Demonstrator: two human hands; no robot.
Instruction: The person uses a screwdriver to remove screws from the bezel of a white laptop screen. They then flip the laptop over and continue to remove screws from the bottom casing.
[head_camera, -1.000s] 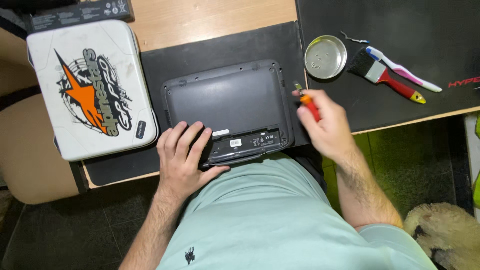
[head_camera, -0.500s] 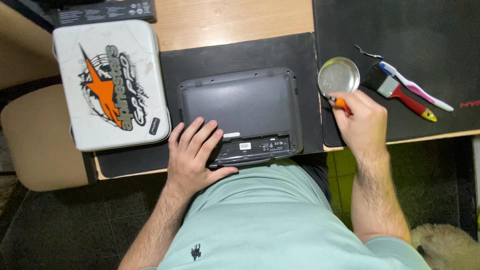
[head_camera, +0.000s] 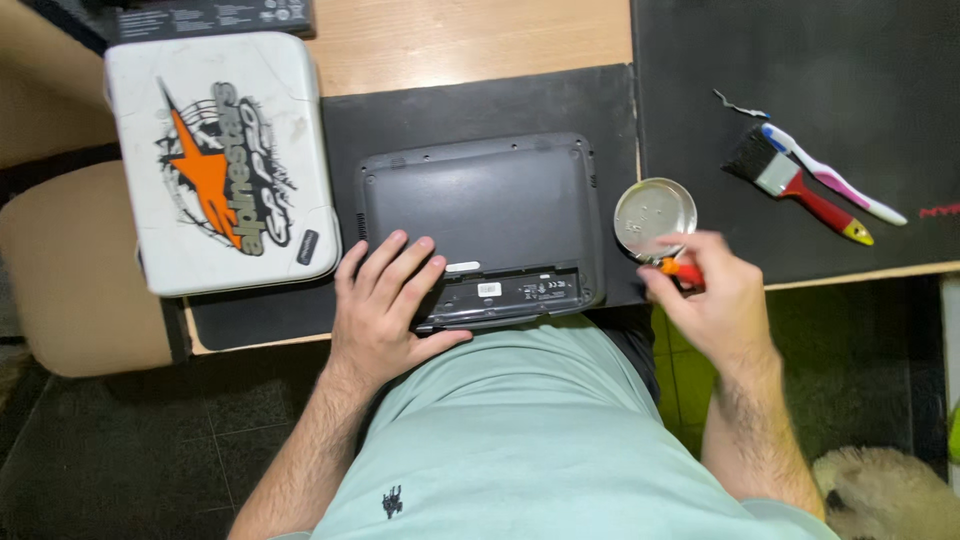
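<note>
The right hand (head_camera: 712, 300) keeps its grip pinched around a small tool with an orange-red handle (head_camera: 684, 270), the tip of which reaches to the near rim of a round metal tin (head_camera: 652, 212); the motion blurs the fingers, so exactly how they wrap the handle cannot be told. The left hand (head_camera: 385, 300) lies flat with fingers spread on the near left corner of a dark grey laptop (head_camera: 480, 205), which sits upside down, its open bay along the near edge showing a small white label. The laptop rests on a black mat (head_camera: 480, 105) on the wooden surface (head_camera: 470, 40), directly in front of the person's light green shirt (head_camera: 530, 440). Just left of the laptop lies a white case with an orange star (head_camera: 220, 160). Beyond the tin, on a second dark mat (head_camera: 800, 60), lie a red-handled paintbrush (head_camera: 790, 182) and a toothbrush (head_camera: 830, 180), side by side.
</note>
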